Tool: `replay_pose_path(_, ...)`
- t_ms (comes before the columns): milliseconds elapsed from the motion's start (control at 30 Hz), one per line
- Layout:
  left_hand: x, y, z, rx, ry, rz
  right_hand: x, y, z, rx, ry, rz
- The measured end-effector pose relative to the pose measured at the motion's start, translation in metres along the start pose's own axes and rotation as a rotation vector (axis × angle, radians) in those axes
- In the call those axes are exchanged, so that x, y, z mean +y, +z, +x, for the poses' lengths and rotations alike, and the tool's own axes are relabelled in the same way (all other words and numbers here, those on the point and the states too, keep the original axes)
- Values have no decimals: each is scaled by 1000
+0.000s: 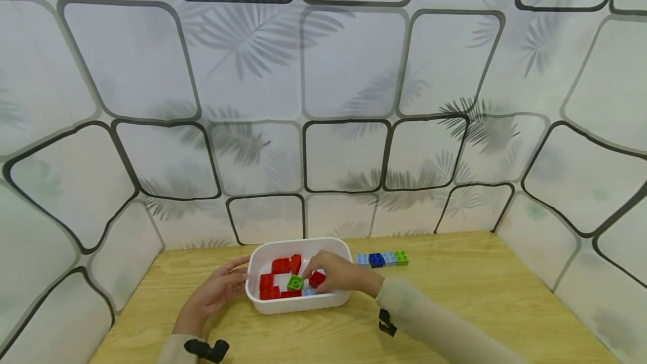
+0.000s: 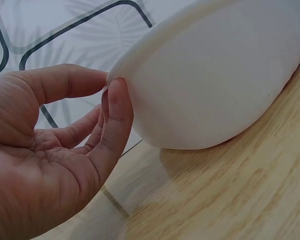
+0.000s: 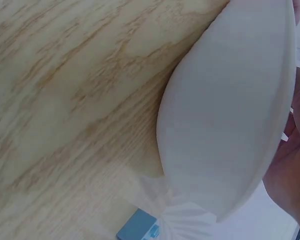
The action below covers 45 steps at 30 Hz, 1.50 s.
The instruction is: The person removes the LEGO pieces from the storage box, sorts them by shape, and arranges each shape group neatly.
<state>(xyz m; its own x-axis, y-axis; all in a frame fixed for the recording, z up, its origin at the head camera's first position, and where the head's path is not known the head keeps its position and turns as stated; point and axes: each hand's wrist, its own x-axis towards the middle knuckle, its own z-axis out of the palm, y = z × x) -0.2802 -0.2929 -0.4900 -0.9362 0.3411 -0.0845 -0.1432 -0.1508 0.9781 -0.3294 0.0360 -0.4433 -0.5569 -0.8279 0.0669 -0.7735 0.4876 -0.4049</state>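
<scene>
A white plastic basket (image 1: 283, 306) holds several red toy bricks (image 1: 269, 282), a green brick (image 1: 295, 282) and a light-blue brick (image 1: 308, 292). At its left end my left hand (image 1: 222, 291) pinches the rim; the left wrist view has thumb and finger meeting at the basket's edge (image 2: 190, 90). My right hand (image 1: 336, 271) reaches over the right side into the basket. Its bent fingers arch around a red brick (image 1: 317, 280), with fingertips close to the green brick. Whether they grip a brick I cannot tell; in the right wrist view the basket wall (image 3: 220, 110) hides the fingertips.
Right of the basket, a row of bricks stands on the wooden table (image 1: 455, 296): light blue (image 1: 361, 259), dark blue (image 1: 376, 260), light blue (image 1: 388, 259) and green (image 1: 401, 258). A patterned curtain (image 1: 343, 156) hangs behind and along both sides.
</scene>
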Motion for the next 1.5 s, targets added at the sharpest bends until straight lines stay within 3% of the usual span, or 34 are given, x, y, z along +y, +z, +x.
replay_pose_path(200, -3, -1, 0, -13, 4, -14, -2, 9, 5, -10, 1, -96)
replay_pose_path(467, -1, -1, -1, -24, 17, -24, -1, 10, 9, 17, -14, -103)
replay_pose_path(833, 1, -1, 0, -26, 25, -24, 5, 12, 15, 8, 28, -221)
replay_pose_path(1033, 1, 1, 0, -14, 6, -13, 5, 15, 15, -10, 57, -233)
replay_pose_path(1500, 0, 1, 0, -11, 7, -21, 1, 15, 14, 12, 16, -259)
